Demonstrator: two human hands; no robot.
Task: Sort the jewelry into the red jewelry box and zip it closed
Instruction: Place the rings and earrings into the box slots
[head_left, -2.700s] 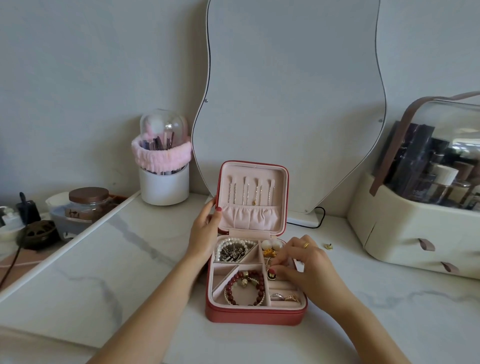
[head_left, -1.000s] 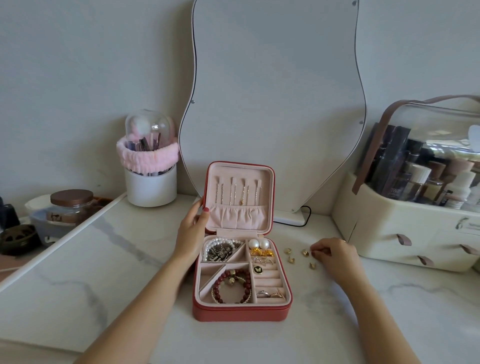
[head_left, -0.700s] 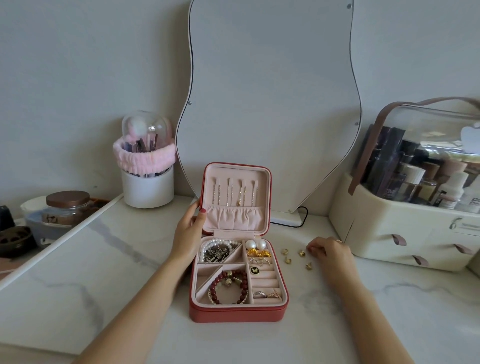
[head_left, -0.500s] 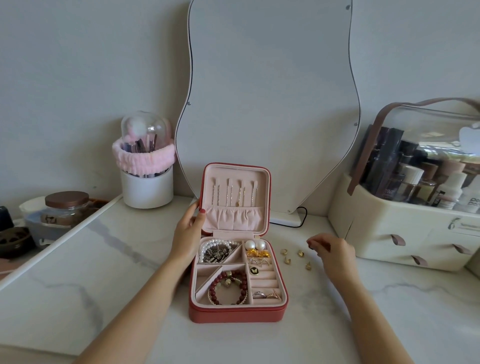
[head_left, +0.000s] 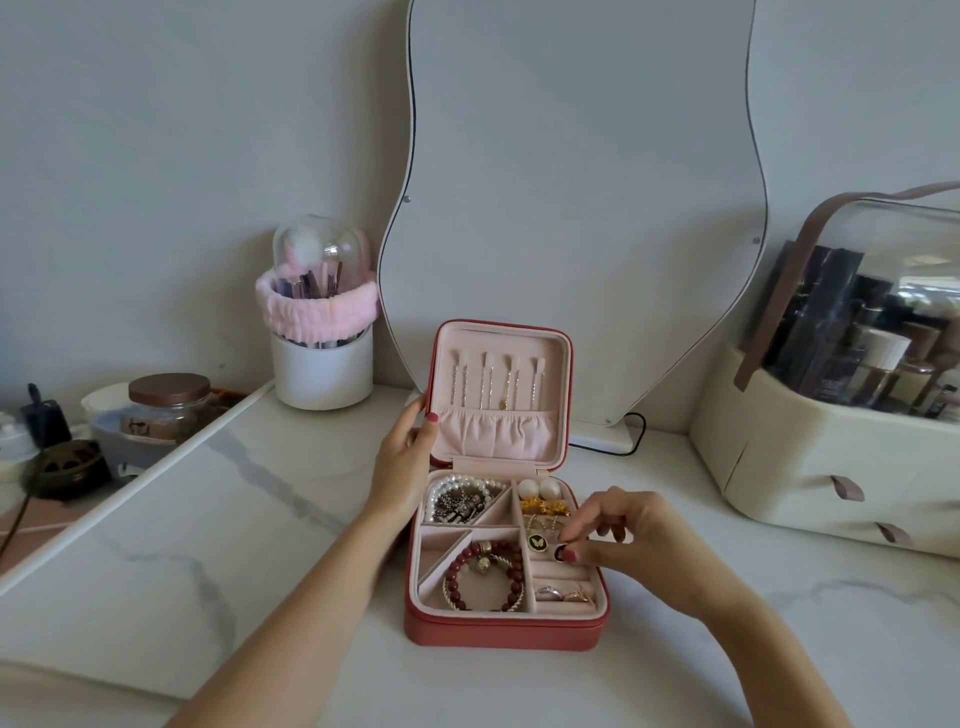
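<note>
Pinching a small dark earring (head_left: 560, 553) between my right hand's (head_left: 631, 540) thumb and fingertip, I have brought it from the tabletop (head_left: 208, 545) over the ring-roll section of the red jewelry box (head_left: 506, 631), beside the butterfly stud (head_left: 537, 541). My left hand (head_left: 402, 462) still grips the upright lid's edge, so sorting continues and zipping waits. Beyond my hands stand a wavy mirror (head_left: 576, 182) and a cosmetics organizer (head_left: 831, 457) against the wall.
</note>
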